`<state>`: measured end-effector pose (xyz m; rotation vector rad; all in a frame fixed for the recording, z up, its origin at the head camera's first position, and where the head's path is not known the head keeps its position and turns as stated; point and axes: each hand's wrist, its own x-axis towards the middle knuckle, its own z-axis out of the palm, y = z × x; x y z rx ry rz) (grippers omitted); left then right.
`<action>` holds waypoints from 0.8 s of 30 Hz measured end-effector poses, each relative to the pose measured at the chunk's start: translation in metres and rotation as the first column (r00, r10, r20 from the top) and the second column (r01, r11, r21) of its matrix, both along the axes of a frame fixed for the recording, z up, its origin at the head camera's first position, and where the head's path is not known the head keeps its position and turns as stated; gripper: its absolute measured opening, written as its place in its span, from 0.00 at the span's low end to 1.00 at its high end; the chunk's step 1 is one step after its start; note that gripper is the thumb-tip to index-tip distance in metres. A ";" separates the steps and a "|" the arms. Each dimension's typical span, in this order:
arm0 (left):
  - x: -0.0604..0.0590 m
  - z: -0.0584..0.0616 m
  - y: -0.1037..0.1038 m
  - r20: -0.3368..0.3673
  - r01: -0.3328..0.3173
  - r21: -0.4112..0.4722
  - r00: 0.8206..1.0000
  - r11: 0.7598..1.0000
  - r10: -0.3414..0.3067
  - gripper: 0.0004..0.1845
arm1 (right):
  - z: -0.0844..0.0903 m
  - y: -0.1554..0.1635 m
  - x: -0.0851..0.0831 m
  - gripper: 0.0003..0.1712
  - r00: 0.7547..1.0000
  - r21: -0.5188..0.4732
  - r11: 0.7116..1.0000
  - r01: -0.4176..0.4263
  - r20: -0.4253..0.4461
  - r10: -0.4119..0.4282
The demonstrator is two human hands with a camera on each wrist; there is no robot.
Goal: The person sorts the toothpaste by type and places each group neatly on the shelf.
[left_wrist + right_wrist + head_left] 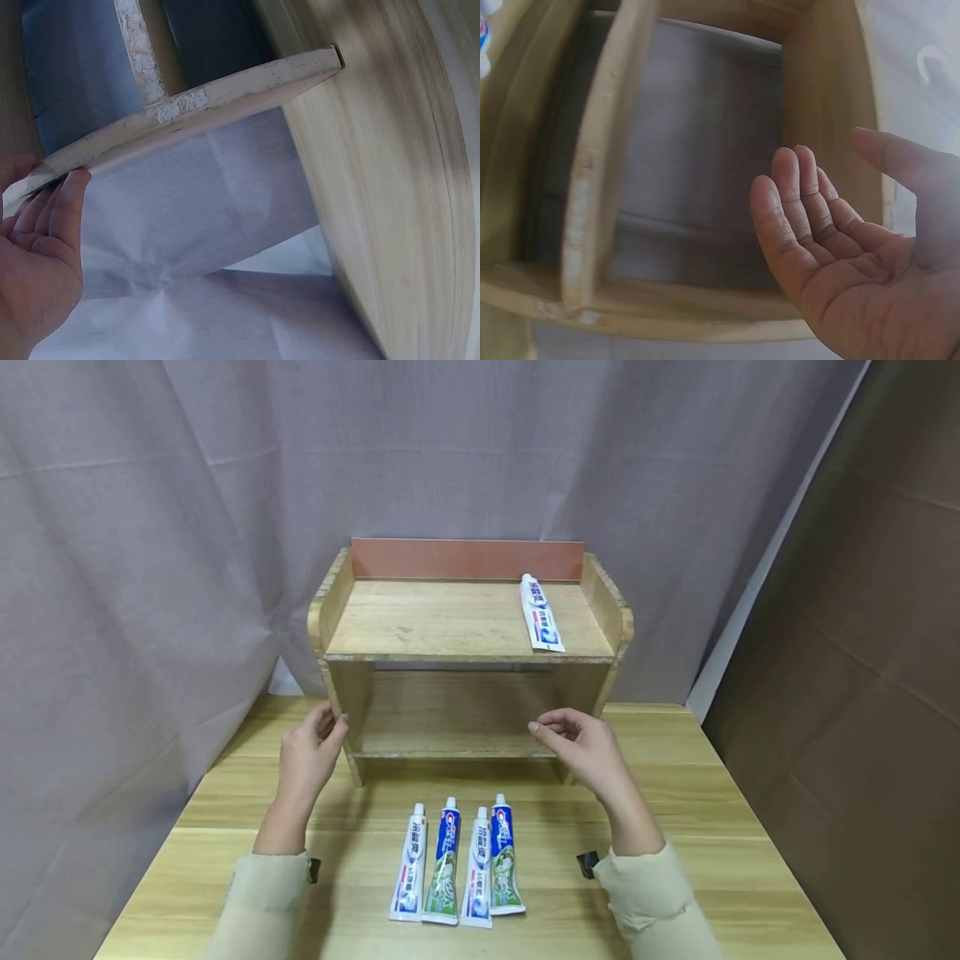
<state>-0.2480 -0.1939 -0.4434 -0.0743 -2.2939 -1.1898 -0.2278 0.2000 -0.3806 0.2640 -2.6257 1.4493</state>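
Four toothpaste tubes (456,862) lie near the counter's (750,893) front edge; one tube (542,614) already lies on the rack's (465,652) top shelf. Left hand (309,758) touches the rack's left side, fingers relaxed; right hand (581,748) hovers, loosely spread, holding nothing.

Four toothpaste tubes (456,862) lying side by side on the counter (720,827); grey curtain (187,510) hanging behind, brown wall (862,652) standing right.
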 end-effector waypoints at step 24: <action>0.000 -0.001 0.000 -0.011 0.001 -0.009 1.000 1.000 -0.001 0.16 | -0.046 -0.007 0.013 0.21 0.986 -0.198 0.980 -0.006 0.161 0.038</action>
